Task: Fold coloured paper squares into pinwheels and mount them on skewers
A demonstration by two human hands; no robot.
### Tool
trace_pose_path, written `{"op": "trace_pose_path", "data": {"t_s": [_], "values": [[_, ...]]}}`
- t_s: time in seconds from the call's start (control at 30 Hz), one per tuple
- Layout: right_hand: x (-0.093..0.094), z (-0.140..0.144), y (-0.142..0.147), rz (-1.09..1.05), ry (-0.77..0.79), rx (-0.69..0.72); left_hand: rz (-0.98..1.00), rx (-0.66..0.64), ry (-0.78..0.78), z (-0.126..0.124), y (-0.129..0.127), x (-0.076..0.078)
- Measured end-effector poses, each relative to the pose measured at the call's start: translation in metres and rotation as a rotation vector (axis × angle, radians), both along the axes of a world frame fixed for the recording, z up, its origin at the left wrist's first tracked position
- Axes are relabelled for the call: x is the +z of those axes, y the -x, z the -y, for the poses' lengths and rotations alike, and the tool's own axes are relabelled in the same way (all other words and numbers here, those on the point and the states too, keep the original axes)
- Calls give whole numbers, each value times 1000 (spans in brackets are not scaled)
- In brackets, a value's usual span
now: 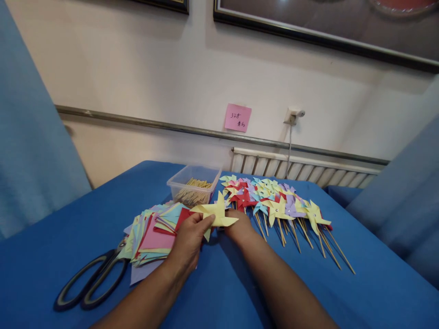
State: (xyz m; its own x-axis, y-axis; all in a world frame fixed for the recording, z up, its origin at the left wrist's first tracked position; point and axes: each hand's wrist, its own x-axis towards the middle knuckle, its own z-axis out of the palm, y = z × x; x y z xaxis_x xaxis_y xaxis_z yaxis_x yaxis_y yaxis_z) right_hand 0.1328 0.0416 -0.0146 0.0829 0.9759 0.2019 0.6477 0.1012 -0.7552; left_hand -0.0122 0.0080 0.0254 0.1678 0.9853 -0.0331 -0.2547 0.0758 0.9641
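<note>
Pinching the yellow pinwheel (221,213) short of the bench's (103,205) far edge, the left grip (190,235) could crease it if overtightened; right grip (239,225) fingers hidden, state indeterminable.

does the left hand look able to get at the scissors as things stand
Probably yes, once freed: the left hand holds a yellow paper pinwheel. The scissors lie to its left, handles uncovered, though the paper stack seems to hide most of the blades.
</note>
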Motion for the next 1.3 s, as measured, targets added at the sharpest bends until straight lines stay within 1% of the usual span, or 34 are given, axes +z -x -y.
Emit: {"op": "trace_pose_path", "data": {"t_s": [0.17,0.37,0.5,0.67,0.8,0.93,1.03,1.13,1.2,1.3], "values": [[3,1,-3,169,32,55,21,37,48,-2,1,0],[9,4,0,293,70,78,16,39,33,-2,0,0],[8,6,-2,375,97,102,-6,24,25,-2,0,-2],[9,10,-2,403,85,88,8,37,12,-2,0,-2],[17,14,-2,388,82,70,8,33,15,-3,2,-4],[23,29,-13,376,75,98,24,19,25,-3,3,-6],[17,50,-24,374,102,169,32,15,22,-2,2,-4],[6,70,-33,370,108,212,-8,22,36,2,0,0],[-2,78,-36,353,99,202,-39,25,45,3,-2,3],[-8,80,-40,330,89,161,-65,22,39,4,-2,4]]}}
